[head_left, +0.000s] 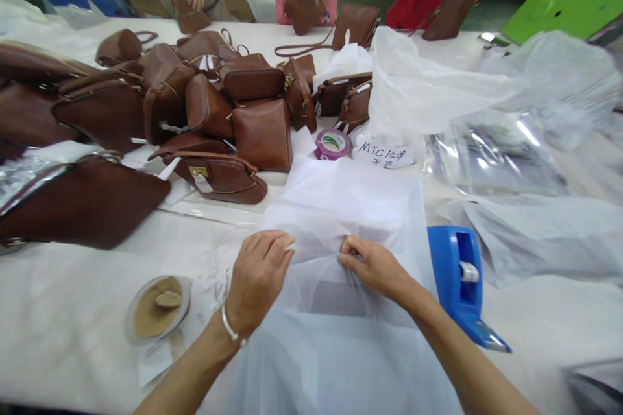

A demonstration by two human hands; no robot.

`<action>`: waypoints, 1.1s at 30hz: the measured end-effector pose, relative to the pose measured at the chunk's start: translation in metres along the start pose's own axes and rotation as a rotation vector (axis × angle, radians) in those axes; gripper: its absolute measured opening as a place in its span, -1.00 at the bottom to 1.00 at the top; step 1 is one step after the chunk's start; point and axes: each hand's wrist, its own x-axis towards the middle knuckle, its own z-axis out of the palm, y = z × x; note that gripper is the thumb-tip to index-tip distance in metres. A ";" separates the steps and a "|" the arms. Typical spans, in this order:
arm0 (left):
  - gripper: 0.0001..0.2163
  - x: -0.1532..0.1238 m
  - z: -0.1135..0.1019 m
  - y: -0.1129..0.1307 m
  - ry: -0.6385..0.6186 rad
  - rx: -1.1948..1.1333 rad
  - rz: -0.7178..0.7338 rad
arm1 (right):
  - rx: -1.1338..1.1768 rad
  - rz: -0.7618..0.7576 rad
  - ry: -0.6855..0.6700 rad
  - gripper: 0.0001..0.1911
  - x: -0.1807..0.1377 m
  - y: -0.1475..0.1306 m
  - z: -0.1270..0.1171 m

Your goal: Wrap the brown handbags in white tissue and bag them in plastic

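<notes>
Translucent white wrapping sheets lie in front of me, stacked or folded over one another, with a darker grey patch showing through near the middle. My right hand pinches the upper sheet between thumb and fingers and puckers it. To its left, my left hand hovers over the sheet's edge, a bracelet on its wrist. Its fingers are pressed together, with a small whitish bit at the tips that I cannot make out. A blue tape dispenser stands right of the sheets. Beyond them sits a purple tape roll.
Brown leather bags are heaped at the left and back. A bowl of tan material stands at front left. Clear plastic bags and white plastic lie at right. Across the table, several people handle brown bags.
</notes>
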 end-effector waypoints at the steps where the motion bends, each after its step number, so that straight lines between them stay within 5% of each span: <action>1: -0.82 -0.002 -0.003 0.016 0.018 -0.036 0.081 | 0.000 -0.001 0.002 -0.88 0.000 0.000 0.000; 5: -0.68 0.003 0.009 0.048 -0.189 -0.107 0.220 | 0.015 -0.005 0.009 -0.90 0.001 -0.002 -0.001; 10: -0.48 0.023 0.030 0.013 -0.377 0.114 0.069 | 0.082 -0.034 -0.005 -0.88 -0.004 -0.004 -0.007; 15: -0.68 0.025 0.026 -0.003 -0.537 0.045 0.070 | 0.186 -0.102 0.019 -0.87 -0.015 0.002 -0.008; 18: -0.69 0.028 0.024 -0.001 -0.471 0.117 0.217 | 0.126 -0.160 0.075 -0.87 -0.018 0.007 -0.004; 22: -0.36 0.038 0.026 -0.006 -0.267 0.129 0.371 | 0.098 -0.172 0.085 -0.86 -0.019 0.009 0.000; 30: -0.18 0.009 0.029 -0.013 -0.467 -0.004 0.383 | 0.101 -0.159 0.068 -0.88 -0.021 0.005 -0.002; 33: -0.31 0.005 0.021 -0.011 -0.487 -0.094 0.309 | 0.059 -0.143 0.054 -0.88 -0.023 0.000 -0.006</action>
